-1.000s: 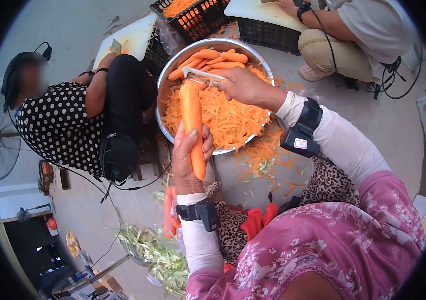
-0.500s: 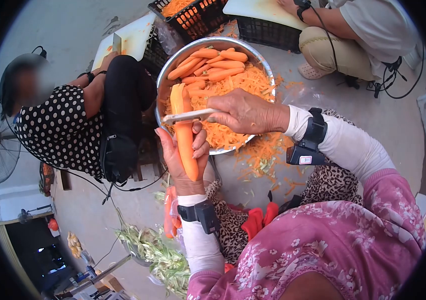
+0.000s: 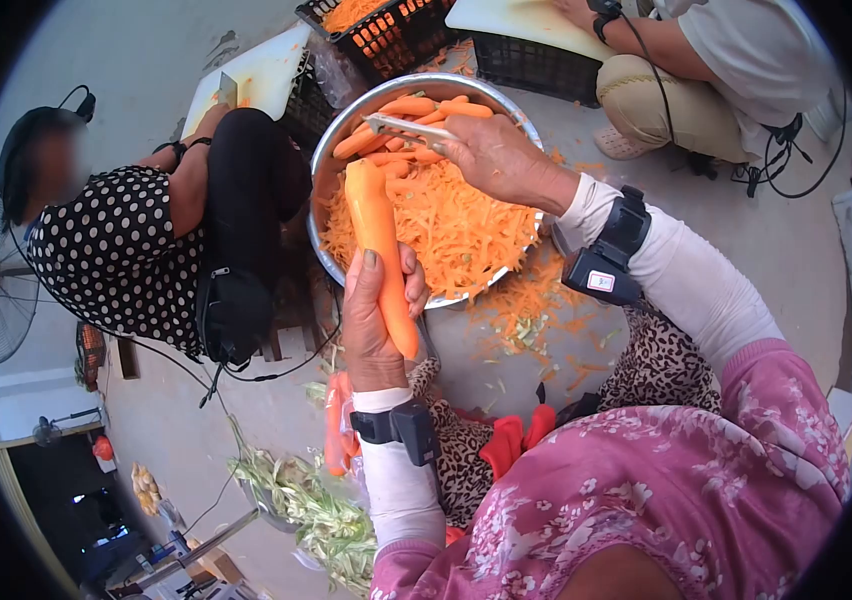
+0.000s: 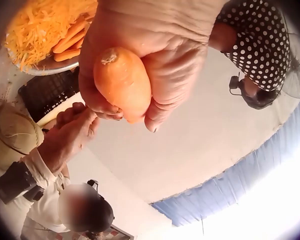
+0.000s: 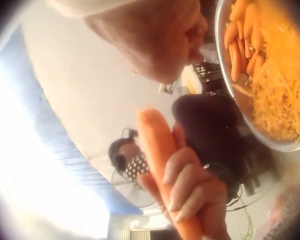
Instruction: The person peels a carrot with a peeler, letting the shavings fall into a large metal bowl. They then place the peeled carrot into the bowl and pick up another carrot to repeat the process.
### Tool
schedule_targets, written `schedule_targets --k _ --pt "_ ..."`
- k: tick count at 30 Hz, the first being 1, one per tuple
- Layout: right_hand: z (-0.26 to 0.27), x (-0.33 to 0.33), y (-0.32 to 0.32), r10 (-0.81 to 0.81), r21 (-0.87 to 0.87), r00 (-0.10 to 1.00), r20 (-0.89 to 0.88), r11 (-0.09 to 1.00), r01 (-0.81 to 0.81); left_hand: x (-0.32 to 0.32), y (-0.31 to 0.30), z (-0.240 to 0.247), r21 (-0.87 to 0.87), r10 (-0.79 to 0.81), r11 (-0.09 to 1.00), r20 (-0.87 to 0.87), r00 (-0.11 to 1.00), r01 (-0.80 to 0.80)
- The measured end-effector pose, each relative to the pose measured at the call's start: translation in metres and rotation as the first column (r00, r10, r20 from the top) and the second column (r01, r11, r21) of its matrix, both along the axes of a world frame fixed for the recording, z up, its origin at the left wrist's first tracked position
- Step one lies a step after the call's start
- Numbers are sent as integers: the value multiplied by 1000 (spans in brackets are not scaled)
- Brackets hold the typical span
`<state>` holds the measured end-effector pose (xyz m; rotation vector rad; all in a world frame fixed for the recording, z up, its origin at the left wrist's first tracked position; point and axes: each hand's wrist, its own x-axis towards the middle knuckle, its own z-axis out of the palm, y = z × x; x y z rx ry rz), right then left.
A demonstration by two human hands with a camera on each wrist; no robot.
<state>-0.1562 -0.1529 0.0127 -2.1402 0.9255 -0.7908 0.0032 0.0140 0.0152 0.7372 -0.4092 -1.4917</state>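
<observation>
In the head view my left hand [image 3: 374, 335] grips a large carrot [image 3: 376, 215], its thick end pointing away over the metal basin. The upper part looks smooth and pale, with a flat face. The left wrist view shows the carrot's other end [image 4: 121, 80] poking out of the curled fingers. My right hand [image 3: 506, 160] holds a peeler [image 3: 406, 128] by its handle, just beyond the carrot's far end and apart from it. Below both hands, the basin [image 3: 318, 235] holds orange peel strips [image 3: 471, 235] and several whole carrots [image 3: 416, 105].
Fallen peelings [image 3: 526, 310] lie beside the basin. Someone in a dotted top [image 3: 116, 240] sits at left by a cutting board [image 3: 271, 75]; another person [image 3: 686, 100] crouches at right near a second board [image 3: 516, 30]. A black crate [image 3: 396, 45] stands behind, and corn husks [image 3: 316, 510] lie lower left.
My right hand drew the peeler down along the carrot toward the left hand, then lifted it back up past the far end. The left hand keeps holding the carrot in nearly the same place.
</observation>
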Motion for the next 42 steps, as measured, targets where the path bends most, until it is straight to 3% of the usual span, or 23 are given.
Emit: schedule_targets --k 3,5,7,8,11,16,17,19,23,24,27,29,32,36,37,39,40,42 --pt "5 -4 6 37 11 997 69 999 -38 0 1 4 -31 -2 999 113 994 5" --pt "0 -3 14 94 -75 994 57 993 -89 1 0 4 -15 6 1000 135 991 -4" --pt "5 -2 32 310 -136 949 60 944 -300 0 0 3 3 18 1000 158 987 -18" --pt "9 -4 39 359 -70 933 27 932 -356 -2 -1 4 25 21 999 198 980 -27" --pt "2 -1 50 445 -83 896 9 893 -443 -2 -1 2 79 21 996 274 961 -44" --pt "2 5 32 275 -150 961 -20 950 -274 -8 1 10 73 38 994 468 883 -81" --pt "-4 6 23 276 -148 961 -21 950 -276 -8 1 10 74 38 994 467 883 -82" --pt "-20 7 2 109 -118 986 -128 985 -124 -10 0 11 54 10 998 465 885 -39" --pt "-25 -4 -12 76 -51 988 -137 995 -83 -12 -3 18 28 6 999 386 922 -19" --pt "-22 -1 -11 44 -98 997 -66 994 -51 -9 -5 15 58 24 997 330 944 -46" --pt "-5 -4 -3 89 20 996 -4 996 -89 3 -5 5 90 54 993 222 974 -75" --pt "-2 -2 10 136 -25 990 41 991 -135 7 -5 2 98 103 988 147 984 -119" --pt "5 -1 31 401 -56 914 62 916 -398 12 -7 0 73 75 995 7 997 -75" --pt "1 6 31 335 -131 941 47 936 -327 9 -5 1 32 23 999 -20 1000 -22" --pt "-5 7 22 332 -130 942 47 937 -323 9 -3 1 21 8 1000 42 999 -9" --pt "-15 10 0 117 -169 992 -44 978 -123 3 -2 7 6 -16 1000 108 994 15" --pt "-16 5 -6 115 -95 984 -137 987 -128 -4 -2 14 -30 -31 999 128 991 35" --pt "-18 1 -8 67 -84 991 -112 994 -77 -6 -4 16 -61 -56 996 176 983 68"
